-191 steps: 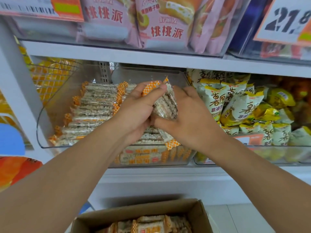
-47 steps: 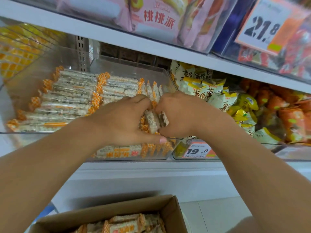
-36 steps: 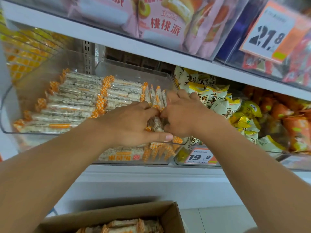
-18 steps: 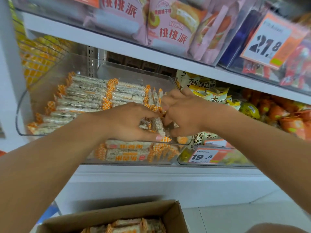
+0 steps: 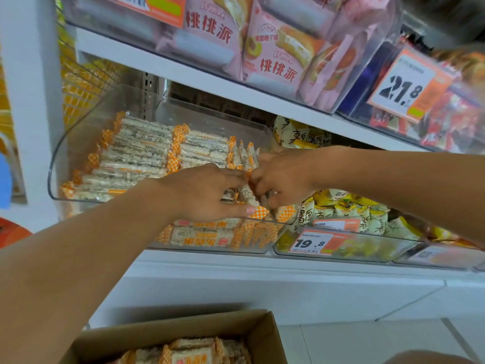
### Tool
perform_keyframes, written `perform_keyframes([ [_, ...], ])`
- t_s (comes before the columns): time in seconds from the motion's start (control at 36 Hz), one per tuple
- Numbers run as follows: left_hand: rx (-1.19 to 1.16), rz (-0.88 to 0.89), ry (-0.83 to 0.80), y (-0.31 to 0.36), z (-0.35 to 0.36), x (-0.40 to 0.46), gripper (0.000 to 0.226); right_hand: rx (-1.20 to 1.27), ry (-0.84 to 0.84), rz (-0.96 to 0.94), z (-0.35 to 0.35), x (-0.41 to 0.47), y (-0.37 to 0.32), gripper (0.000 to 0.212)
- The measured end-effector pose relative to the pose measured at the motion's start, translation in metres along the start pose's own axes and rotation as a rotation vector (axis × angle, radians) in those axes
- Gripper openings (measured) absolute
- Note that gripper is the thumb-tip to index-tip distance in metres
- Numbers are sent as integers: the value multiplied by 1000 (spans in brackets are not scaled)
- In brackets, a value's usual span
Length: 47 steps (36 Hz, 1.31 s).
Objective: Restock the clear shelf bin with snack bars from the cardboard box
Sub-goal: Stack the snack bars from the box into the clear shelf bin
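Note:
The clear shelf bin (image 5: 78,143) holds rows of snack bars (image 5: 136,156) in clear wrappers with orange checked ends. Both hands are inside the bin's front right corner. My left hand (image 5: 202,193) curls its fingers round a few upright snack bars (image 5: 246,197) there. My right hand (image 5: 283,177) grips the same bars from the right side. More bars stand on edge behind the hands. The open cardboard box (image 5: 262,334) at the bottom holds more snack bars (image 5: 194,350).
A second clear bin (image 5: 367,248) to the right holds yellow-green snack bags, with a 19.8 price tag (image 5: 312,243). Pink cake packs (image 5: 275,51) fill the shelf above beside a 21.8 price tag (image 5: 404,88). White shelf upright (image 5: 29,101) at left.
Both hands have sunk from above the bin into its front right corner with the bars. Over the last second they stay together there, and the view has shifted.

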<state>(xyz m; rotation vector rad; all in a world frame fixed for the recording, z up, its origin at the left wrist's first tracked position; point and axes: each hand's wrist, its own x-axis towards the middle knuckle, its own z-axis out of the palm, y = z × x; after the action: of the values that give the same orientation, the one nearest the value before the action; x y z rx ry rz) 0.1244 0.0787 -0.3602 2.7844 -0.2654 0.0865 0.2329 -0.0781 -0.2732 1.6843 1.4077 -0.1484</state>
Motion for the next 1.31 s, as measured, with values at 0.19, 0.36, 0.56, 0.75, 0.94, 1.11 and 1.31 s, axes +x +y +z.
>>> perform_keyframes([
  [0.19, -18, 61, -22, 1, -3, -2, 58, 120, 151, 14, 16, 2, -1, 52],
  [0.36, -49, 51, -7, 8, -5, -4, 67, 228, 214, 30, 30, 1, -3, 22],
  [0.56, -18, 9, 23, 14, -3, -1, 63, 439, 42, 109, 14, 4, -2, 52],
  [0.75, -118, -19, 36, 11, -8, -6, 47, 548, 26, 154, -1, 13, -12, 46],
  [0.94, -140, -6, 50, 10, -8, -8, 34, 723, -18, 246, -9, 11, -21, 45],
  [1.11, -122, 1, 66, 5, -7, -7, 29, 970, 131, 276, -4, 1, -17, 5],
  [1.31, -138, 29, 71, 3, -6, -10, 34, 888, 73, 288, -8, -5, -30, 50],
])
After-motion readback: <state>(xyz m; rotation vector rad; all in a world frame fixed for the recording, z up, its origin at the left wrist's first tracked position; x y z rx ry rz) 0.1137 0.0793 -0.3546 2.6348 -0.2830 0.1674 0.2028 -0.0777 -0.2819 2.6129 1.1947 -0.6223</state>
